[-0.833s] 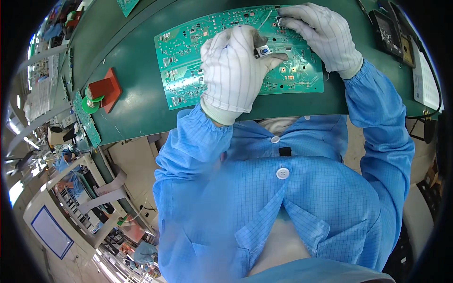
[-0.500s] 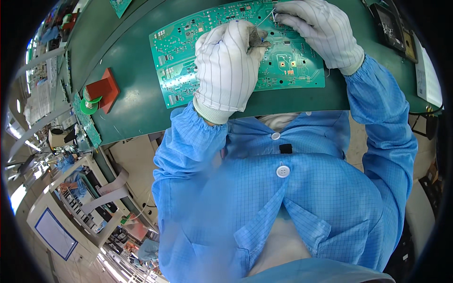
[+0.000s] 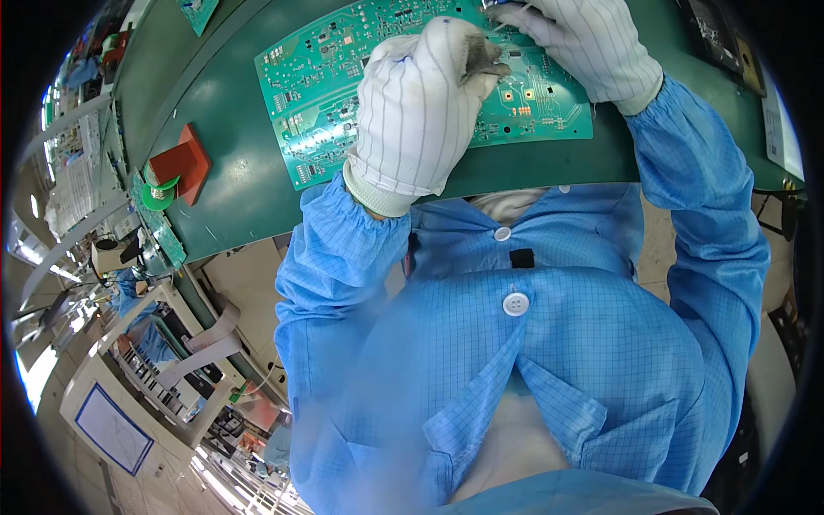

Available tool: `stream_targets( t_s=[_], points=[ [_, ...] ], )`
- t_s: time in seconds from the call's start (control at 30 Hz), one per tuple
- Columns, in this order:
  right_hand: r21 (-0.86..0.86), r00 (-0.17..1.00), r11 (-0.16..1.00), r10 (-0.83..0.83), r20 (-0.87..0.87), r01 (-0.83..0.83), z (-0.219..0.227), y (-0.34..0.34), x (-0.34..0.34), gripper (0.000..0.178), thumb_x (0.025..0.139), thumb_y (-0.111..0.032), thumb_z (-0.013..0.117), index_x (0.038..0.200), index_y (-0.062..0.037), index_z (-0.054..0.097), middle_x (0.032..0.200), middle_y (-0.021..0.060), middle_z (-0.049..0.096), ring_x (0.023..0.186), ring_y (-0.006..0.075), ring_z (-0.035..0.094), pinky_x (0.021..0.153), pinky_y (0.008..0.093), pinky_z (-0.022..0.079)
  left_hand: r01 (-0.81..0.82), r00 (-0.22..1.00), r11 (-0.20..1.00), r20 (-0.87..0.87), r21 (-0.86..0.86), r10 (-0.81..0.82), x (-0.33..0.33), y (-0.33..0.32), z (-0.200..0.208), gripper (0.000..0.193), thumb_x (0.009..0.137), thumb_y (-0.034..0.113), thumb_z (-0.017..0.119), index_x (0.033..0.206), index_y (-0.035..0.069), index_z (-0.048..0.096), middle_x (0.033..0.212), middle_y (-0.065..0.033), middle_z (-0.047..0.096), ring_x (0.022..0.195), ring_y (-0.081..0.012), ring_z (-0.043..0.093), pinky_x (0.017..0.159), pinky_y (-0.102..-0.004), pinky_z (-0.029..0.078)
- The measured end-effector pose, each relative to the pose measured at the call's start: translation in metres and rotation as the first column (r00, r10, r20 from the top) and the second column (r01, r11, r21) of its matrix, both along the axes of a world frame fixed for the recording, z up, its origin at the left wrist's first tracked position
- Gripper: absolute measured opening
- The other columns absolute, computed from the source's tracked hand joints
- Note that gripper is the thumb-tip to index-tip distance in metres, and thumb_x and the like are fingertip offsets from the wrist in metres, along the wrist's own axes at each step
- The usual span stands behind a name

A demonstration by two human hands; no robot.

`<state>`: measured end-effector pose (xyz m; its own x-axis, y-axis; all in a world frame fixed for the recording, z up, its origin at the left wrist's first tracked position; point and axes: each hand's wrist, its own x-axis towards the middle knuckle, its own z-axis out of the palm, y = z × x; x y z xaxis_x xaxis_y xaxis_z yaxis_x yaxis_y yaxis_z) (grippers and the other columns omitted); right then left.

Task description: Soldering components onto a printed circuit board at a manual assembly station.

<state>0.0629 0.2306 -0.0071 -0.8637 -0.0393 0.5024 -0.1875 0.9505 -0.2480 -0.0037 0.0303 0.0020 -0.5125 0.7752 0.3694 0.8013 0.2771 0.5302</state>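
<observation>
A green circuit board (image 3: 549, 116) populated with small parts lies on the green table mat, under both my hands. My left hand (image 3: 421, 107), in a white striped glove with greyed fingertips, is closed over the middle of the board. Whatever its fingers hold is hidden. My right hand (image 3: 592, 43), gloved alike, reaches over the board's far right part. Its thumb and fingers are pinched together near the top edge of the picture, around something too small to make out.
To the left stand a red-brown angled block (image 3: 194, 163) and a green spool (image 3: 160, 194). Another circuit board (image 3: 198, 12) lies at the far left. A black tray (image 3: 709, 33) and a white sheet (image 3: 779, 129) are at the right edge of the table (image 3: 236, 184).
The view has shifted a little, so the board sits higher in the picture. My right fingers have moved up and slightly left; the thin pale strand beside them no longer shows clearly.
</observation>
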Motion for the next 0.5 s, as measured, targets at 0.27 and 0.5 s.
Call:
stream_targets(
  t_s=[0.27, 0.5],
  points=[
    [-0.006, 0.987, 0.992, -0.122, 0.105, 0.124, 0.018, -0.007, 0.009, 0.026, 0.084, -0.03, 0.069, 0.097, -0.0079, 0.068, 0.091, 0.0121, 0.061, 0.092, 0.032, 0.059, 0.08, 0.0428, 0.048, 0.242, 0.955, 0.97, -0.17, -0.023, -0.242, 0.0, 0.008, 0.004, 0.038, 0.072, 0.011, 0.082, 0.103, 0.009, 0.06, 0.087, -0.0016, 0.072, 0.084, -0.0244, 0.067, 0.079, -0.0357, 0.051],
    [-0.599, 0.778, 0.598, -0.625, 0.068, 0.533, 0.021, 0.032, 0.091, 0.033, 0.088, -0.028, 0.069, 0.114, -0.0078, 0.065, 0.105, 0.0085, 0.068, 0.094, 0.0219, 0.065, 0.08, 0.0338, 0.053, 0.249, 0.953, 0.966, -0.158, -0.067, -0.257, 0.005, 0.006, 0.006, 0.032, 0.069, 0.007, 0.081, 0.099, 0.014, 0.07, 0.077, -0.0015, 0.065, 0.077, -0.0246, 0.063, 0.078, -0.0365, 0.048]
  ],
)
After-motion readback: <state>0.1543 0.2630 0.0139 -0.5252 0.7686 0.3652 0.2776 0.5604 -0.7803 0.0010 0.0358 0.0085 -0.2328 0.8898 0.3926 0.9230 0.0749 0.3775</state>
